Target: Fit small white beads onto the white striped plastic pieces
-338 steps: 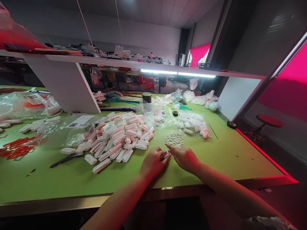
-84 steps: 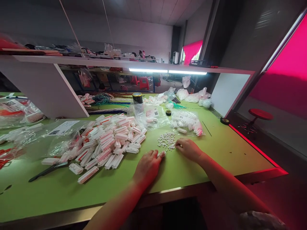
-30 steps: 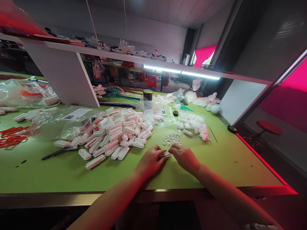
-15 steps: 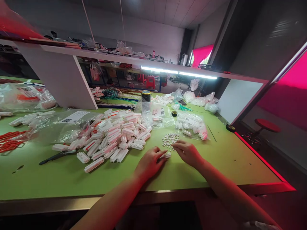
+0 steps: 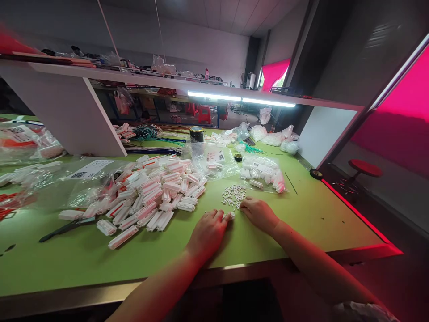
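Observation:
My left hand [image 5: 209, 232] rests on the green table [image 5: 301, 214] with its fingers curled round a white plastic connector [image 5: 229, 216] that pokes out past the fingertips. Just to its right, my right hand [image 5: 258, 213] lies knuckles up with the fingers bent, their tips at the near edge of a small heap of tiny white pieces [image 5: 233, 195]. Whether those fingers pinch a piece is hidden. A large pile of white and red connectors [image 5: 154, 192] spreads to the left of both hands.
Clear plastic bags of parts [image 5: 263, 172] lie behind the heap, another bag [image 5: 214, 161] beside them. A black tool [image 5: 62, 228] lies at the left. Coloured wires [image 5: 147, 133] and a tape roll [image 5: 196, 133] sit further back under a white shelf [image 5: 167, 82]. The table's right edge glows red.
My right hand has drawn apart from the left and moved back to the heap of tiny pieces. My left hand keeps the connector on the table. The view has shifted slightly.

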The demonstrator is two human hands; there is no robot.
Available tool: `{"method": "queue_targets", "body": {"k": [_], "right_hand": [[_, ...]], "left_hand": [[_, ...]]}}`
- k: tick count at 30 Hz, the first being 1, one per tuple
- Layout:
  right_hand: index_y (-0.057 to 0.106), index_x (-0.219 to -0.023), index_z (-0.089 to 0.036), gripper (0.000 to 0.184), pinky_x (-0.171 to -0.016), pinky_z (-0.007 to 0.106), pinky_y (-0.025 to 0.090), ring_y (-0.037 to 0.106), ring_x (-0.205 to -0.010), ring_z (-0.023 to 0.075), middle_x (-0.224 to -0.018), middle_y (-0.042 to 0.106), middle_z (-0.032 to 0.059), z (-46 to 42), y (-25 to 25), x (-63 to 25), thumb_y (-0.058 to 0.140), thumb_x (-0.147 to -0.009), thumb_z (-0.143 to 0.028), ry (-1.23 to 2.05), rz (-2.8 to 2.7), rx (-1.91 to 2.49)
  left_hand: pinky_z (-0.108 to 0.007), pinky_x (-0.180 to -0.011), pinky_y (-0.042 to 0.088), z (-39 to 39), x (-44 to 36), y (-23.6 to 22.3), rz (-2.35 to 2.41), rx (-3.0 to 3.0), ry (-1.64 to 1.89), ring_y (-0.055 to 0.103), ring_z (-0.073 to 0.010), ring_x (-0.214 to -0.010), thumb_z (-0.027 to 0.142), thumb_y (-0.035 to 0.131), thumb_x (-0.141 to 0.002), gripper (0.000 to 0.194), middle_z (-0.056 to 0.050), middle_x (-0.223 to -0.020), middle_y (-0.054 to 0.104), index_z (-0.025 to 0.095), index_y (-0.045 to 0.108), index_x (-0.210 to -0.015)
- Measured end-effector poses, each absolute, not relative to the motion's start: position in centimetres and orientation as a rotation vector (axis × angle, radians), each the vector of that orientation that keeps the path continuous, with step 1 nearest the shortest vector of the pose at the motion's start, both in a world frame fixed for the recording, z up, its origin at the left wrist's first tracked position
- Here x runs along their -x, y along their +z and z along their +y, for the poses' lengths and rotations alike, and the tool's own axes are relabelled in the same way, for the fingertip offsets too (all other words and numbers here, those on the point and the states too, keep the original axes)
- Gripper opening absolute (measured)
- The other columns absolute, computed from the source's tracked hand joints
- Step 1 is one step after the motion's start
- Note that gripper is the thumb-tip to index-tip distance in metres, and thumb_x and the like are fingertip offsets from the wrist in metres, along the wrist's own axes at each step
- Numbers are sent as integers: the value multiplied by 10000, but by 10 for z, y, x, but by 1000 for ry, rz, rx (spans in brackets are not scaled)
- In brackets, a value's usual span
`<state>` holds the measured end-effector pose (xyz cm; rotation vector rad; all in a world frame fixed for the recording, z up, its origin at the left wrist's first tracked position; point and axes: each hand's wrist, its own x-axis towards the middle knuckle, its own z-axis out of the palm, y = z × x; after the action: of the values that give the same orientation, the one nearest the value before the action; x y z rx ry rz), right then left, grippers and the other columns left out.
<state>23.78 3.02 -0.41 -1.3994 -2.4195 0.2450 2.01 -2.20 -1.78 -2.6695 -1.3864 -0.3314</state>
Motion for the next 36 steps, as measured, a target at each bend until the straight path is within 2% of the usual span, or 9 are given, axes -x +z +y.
{"method": "queue_targets", "body": {"k": [5,8,14,19,26,32,36], "right_hand": [[686,-879,-165,133,-732,249,416,609,-821,156,-919,687,45,31,-6,-238,588,-942,-102,283,-2386,1397],[658,-853,-172,125,-737,250,428,599,-814,156,-879,667,33,31,-6,-237,598,-928,-92,324,-2301,1260],[661,-887,-196,126,-777,249,466,627,-849,154,-898,665,28,21,-6,-221,586,-976,-145,360,-2283,1038],[681,-940,-197,173,-740,236,444,637,-819,141,-934,672,35,15,-6,-217,531,-1024,-188,168,-2469,1112],[719,-902,-188,228,-721,247,434,616,-767,145,-881,684,48,10,-1,-218,522,-1015,-180,-59,-2643,1048],[764,-998,-228,227,-757,246,487,685,-837,157,-947,745,47,13,4,-228,539,-1001,-197,174,-2444,1010],[766,-1032,-233,204,-782,258,509,702,-867,168,-968,757,49,28,2,-243,567,-994,-216,217,-2256,1102]], "left_hand": [[-361,-817,512,-18,-16,-19,-1514,2684,-557,639,-238,-899,279,437,-1049,329,-94,-989,684,217,706,-1227],[-343,-838,516,-16,-14,-20,-1593,2695,-687,653,-236,-932,336,488,-1034,352,-89,-1032,696,207,664,-1310],[-337,-840,519,-15,-14,-22,-1627,2713,-702,666,-239,-944,355,506,-1025,380,-88,-1047,705,204,640,-1346],[-336,-828,518,-15,-14,-22,-1626,2714,-718,669,-234,-908,365,493,-1033,371,-86,-1001,705,196,659,-1319],[-336,-830,521,-14,-13,-24,-1607,2710,-746,667,-227,-902,385,496,-1030,376,-86,-1005,709,202,664,-1311],[-333,-825,516,-15,-13,-23,-1589,2711,-739,660,-224,-906,371,498,-1033,369,-80,-1016,702,213,655,-1327],[-309,-790,501,-17,-13,-17,-1505,2706,-657,637,-193,-853,376,424,-1059,354,-63,-979,688,262,701,-1249]]}}
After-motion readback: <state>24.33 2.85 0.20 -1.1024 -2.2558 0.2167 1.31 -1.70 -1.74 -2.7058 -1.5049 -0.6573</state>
